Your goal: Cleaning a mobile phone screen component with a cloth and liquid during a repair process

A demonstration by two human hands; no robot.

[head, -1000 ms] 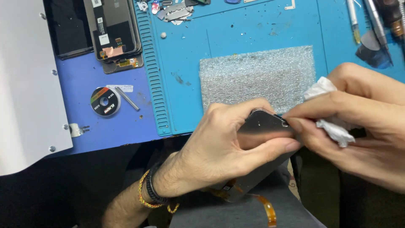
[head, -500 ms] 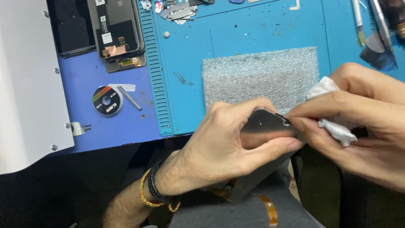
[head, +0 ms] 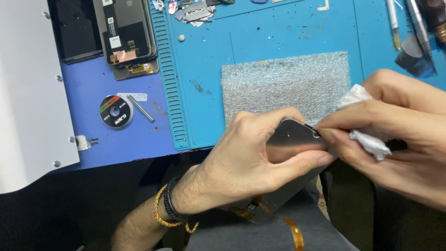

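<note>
— Blue all over: tabletop (head: 93, 139) under a ribbed blue repair mat (head: 260, 37), one of each. Why the grey foam pad (head: 285, 83) in the middle?

— Likely laid as a soft rest for parts; bare now. One pad.

— And the phone screen panel (head: 295, 139)?

— Lifted off the mat, just in front of the pad, near the body. Left hand (head: 241, 160) clamped around its edges, tilting one corner up. Right hand (head: 395, 139) pinching one white wipe (head: 367, 135) against that corner, seemingly for cleaning.

— Other panels?

— Two dark ones (head: 123, 35) parked top left, out of the way. One small solder-wick reel (head: 116, 111) beside them.
</note>
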